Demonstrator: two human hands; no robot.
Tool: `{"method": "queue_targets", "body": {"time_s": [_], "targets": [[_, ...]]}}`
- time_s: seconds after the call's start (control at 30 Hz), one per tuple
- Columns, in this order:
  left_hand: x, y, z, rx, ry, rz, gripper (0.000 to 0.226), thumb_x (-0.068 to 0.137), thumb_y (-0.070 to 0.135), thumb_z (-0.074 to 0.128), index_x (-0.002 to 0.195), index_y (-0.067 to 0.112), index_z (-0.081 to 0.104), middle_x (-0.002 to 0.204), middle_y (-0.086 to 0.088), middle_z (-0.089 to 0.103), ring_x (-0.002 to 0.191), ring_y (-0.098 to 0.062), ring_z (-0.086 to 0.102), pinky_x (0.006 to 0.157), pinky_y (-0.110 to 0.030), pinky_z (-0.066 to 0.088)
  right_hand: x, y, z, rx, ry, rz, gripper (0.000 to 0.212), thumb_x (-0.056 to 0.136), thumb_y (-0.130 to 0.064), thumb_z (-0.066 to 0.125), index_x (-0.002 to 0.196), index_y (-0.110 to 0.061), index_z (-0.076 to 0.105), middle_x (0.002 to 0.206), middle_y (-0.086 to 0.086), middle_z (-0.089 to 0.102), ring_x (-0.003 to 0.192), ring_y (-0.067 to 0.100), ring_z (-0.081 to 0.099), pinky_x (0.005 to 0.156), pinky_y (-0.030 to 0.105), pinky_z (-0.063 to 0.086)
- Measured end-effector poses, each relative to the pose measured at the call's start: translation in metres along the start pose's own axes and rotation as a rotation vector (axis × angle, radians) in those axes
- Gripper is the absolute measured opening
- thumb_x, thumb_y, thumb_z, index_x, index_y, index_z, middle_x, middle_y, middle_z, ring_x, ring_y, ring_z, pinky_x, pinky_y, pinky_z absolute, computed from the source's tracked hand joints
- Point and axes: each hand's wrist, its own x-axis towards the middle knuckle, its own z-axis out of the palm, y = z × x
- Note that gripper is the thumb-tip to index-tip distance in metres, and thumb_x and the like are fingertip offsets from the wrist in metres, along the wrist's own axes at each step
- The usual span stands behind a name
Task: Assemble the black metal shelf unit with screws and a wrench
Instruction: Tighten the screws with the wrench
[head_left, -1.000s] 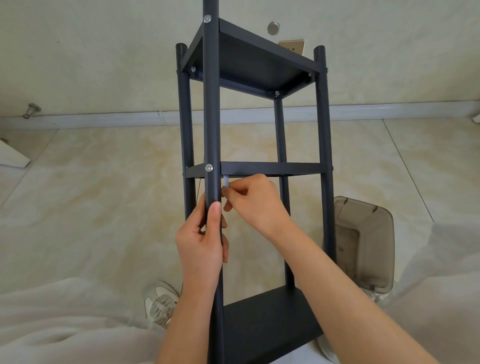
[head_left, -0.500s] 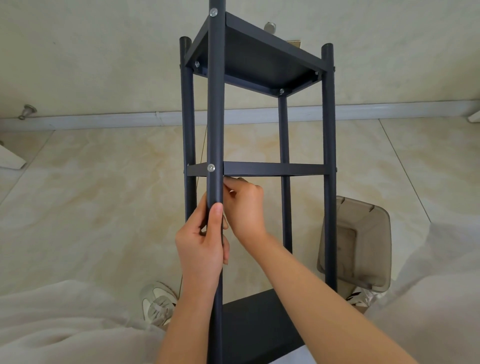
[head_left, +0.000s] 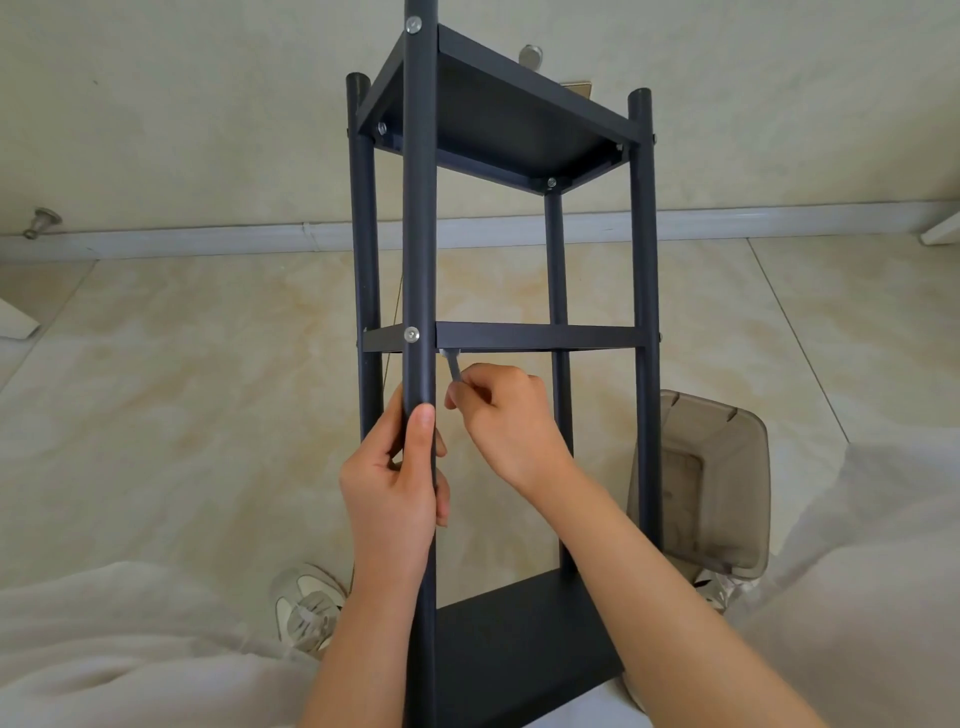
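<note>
On the pale tiled floor, close in front of the person, the black metal shelf unit rises toward the camera. It has 4 round posts joined by 3 flat shelves, and silver screw heads show at the joints. The left hand wraps the near post just below the middle shelf, thumb laid straight up its front. The right hand, fingers curled, pinches a small silvery wrench whose upper end meets the underside of the middle shelf beside that post.
</note>
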Motion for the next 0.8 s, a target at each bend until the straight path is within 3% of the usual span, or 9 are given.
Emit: {"method": "queue_targets", "body": {"time_s": [0.27, 0.43, 0.63, 0.7, 0.8], "targets": [[0.000, 0.002, 0.001, -0.030, 0.007, -0.003, 0.043, 0.096, 0.043, 0.049, 0.129, 0.019, 0.064, 0.070, -0.007, 0.055, 0.033, -0.024, 0.046, 0.034, -0.021, 0.038, 0.003, -0.018, -0.011, 0.001, -0.013, 0.009, 0.028, 0.093, -0.011, 0.051, 0.070, -0.013, 0.066, 0.050, -0.006, 0.045, 0.049, 0.005, 0.044, 0.048, 0.012, 0.034], [0.000, 0.001, 0.001, -0.021, 0.007, -0.005, 0.042, 0.096, 0.043, 0.049, 0.126, 0.019, 0.066, 0.070, -0.009, 0.055, 0.032, -0.024, 0.045, 0.034, -0.021, 0.037, 0.005, -0.021, -0.013, 0.024, -0.042, 0.007, 0.026, 0.092, -0.011, 0.054, 0.073, -0.006, 0.070, 0.064, 0.012, 0.063, 0.066, 0.025, 0.057, 0.055, 0.023, 0.041], [0.000, 0.002, 0.001, -0.025, 0.005, 0.003, 0.041, 0.096, 0.044, 0.050, 0.129, 0.023, 0.065, 0.070, -0.007, 0.056, 0.032, -0.024, 0.046, 0.033, -0.022, 0.038, 0.006, -0.016, -0.012, 0.025, -0.057, -0.020, 0.031, 0.096, -0.012, 0.056, 0.068, -0.017, 0.069, 0.054, -0.013, 0.061, 0.054, -0.007, 0.053, 0.057, 0.004, 0.037], [0.000, 0.002, 0.001, -0.023, 0.005, 0.007, 0.041, 0.097, 0.043, 0.049, 0.128, 0.024, 0.065, 0.070, -0.006, 0.056, 0.032, -0.023, 0.047, 0.034, -0.022, 0.038, 0.007, -0.015, -0.008, 0.027, -0.052, -0.040, 0.030, 0.096, -0.013, 0.056, 0.072, -0.013, 0.073, 0.055, -0.016, 0.061, 0.054, -0.006, 0.055, 0.056, 0.004, 0.037], [-0.001, 0.003, 0.000, -0.024, 0.003, 0.022, 0.034, 0.096, 0.044, 0.050, 0.124, 0.035, 0.066, 0.069, -0.005, 0.057, 0.032, -0.022, 0.047, 0.033, -0.021, 0.038, 0.007, -0.012, 0.001, 0.035, 0.008, -0.087, 0.028, 0.096, -0.012, 0.056, 0.075, -0.007, 0.074, 0.053, -0.022, 0.055, 0.061, 0.007, 0.060, 0.057, 0.010, 0.043]]}}
